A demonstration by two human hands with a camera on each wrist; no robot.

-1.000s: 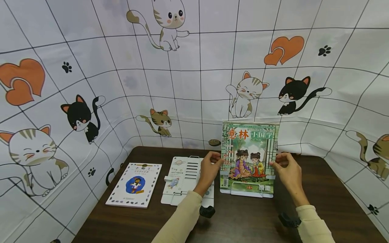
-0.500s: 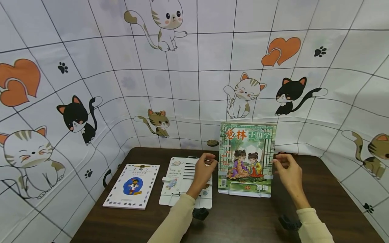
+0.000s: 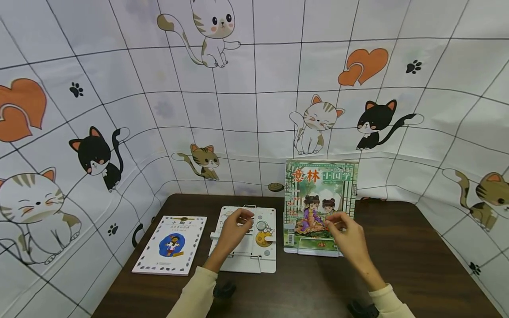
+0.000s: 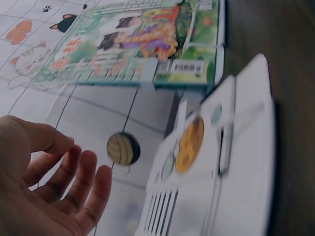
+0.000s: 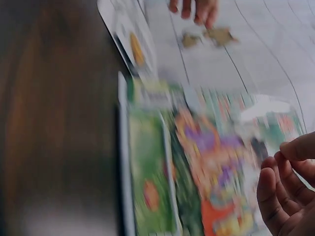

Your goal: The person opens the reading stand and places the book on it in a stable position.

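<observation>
A green illustrated magazine (image 3: pixel 310 185) stands propped on a white book stand, its lower edge behind a wire holder (image 5: pixel 170 162). My right hand (image 3: pixel 351 240) hovers in front of its right half, fingers loosely bent and holding nothing. To the left is a second white book stand (image 3: pixel 267 261) printed with a planet and an astronaut, bearing no book. My left hand (image 3: pixel 234 229) is over that stand, partly hiding it. In the left wrist view the left hand (image 4: pixel 59 177) has loosely curled fingers with nothing between them.
A white book (image 3: pixel 171 243) with a blue round picture lies flat on the dark wooden table (image 3: pixel 302 291) at the left. Behind the table hangs a white cloth (image 3: pixel 238 110) with grid lines and cartoon cats.
Both hands have let go of the magazine's sides. They have moved left, the left hand over the white stand and the right hand in front of the magazine. The magazine stays propped.
</observation>
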